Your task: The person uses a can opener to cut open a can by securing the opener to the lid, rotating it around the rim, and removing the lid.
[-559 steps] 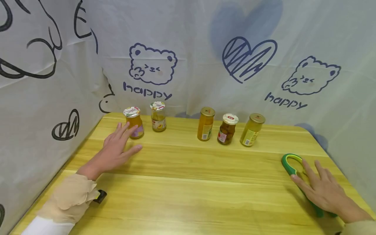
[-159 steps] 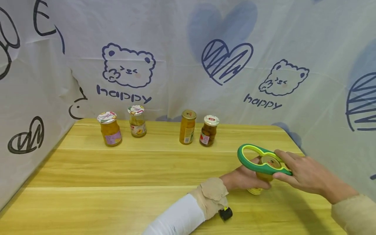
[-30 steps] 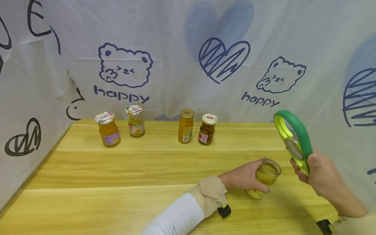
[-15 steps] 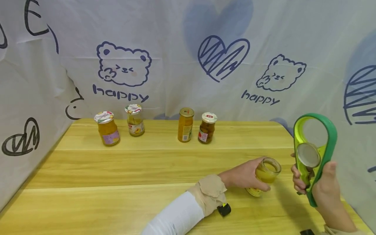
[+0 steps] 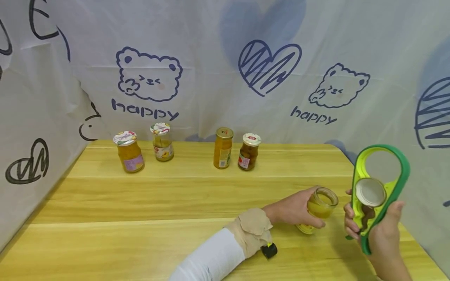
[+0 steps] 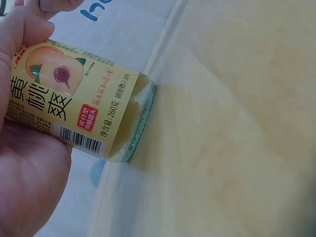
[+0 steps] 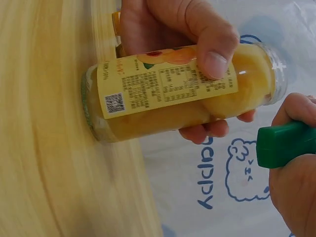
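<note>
My left hand (image 5: 299,208) grips a glass peach jar (image 5: 321,205) by its side, fingers and thumb wrapped around it. The jar's mouth is bare, and its yellow label (image 6: 59,94) shows peaches in the left wrist view. Pale yellow pieces (image 7: 247,79) fill it in the right wrist view; its base is at or close to the tabletop. To the right, my right hand (image 5: 384,234) holds a green jar opener (image 5: 403,171) upright by its handles. A round metal lid (image 5: 370,192) sits in the opener's jaws, its pale underside towards me.
Along the back of the wooden table (image 5: 140,203) stand an orange jar with a purple label (image 5: 130,156), a half-filled jar (image 5: 163,150), a tall orange jar (image 5: 222,150) and a dark jar (image 5: 249,154). Drawn-on white cloth (image 5: 211,58) hangs behind and at the sides.
The opener, once on the table, was fitted over the jar's lid and has lifted it off. In the last second my right hand turned it upright and lowered it slightly; my left hand stayed put.
</note>
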A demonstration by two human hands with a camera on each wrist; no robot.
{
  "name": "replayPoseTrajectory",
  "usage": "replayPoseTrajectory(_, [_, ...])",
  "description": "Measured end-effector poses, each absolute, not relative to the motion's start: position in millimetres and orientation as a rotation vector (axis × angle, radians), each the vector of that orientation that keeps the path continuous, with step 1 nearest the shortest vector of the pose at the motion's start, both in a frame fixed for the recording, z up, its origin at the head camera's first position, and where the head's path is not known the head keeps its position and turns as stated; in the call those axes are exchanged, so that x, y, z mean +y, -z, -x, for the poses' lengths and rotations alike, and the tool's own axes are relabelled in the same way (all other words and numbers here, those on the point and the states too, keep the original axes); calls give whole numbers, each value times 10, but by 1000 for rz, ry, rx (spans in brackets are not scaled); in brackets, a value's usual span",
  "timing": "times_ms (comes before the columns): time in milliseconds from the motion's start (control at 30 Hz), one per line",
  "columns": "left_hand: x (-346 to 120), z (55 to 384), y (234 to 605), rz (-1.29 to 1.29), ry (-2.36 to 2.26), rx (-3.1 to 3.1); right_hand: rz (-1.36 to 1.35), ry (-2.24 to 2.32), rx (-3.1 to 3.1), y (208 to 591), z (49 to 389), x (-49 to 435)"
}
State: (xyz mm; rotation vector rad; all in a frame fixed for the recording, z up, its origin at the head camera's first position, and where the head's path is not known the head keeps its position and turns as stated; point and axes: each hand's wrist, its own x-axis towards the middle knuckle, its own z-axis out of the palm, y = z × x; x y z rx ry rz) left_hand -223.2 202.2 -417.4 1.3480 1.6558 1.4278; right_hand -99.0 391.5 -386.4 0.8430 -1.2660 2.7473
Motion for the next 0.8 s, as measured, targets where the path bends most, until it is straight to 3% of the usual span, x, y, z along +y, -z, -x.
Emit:
replayPoseTrajectory(600, [2044, 2202, 4149, -1330, -1471, 1720, -690, -2772, -1319, 3861, 912, 3807])
replayPoseTrajectory(800, [2064, 2200, 4155, -1339, -1479, 1740, -763, -2793, -1305, 3885, 906, 3799])
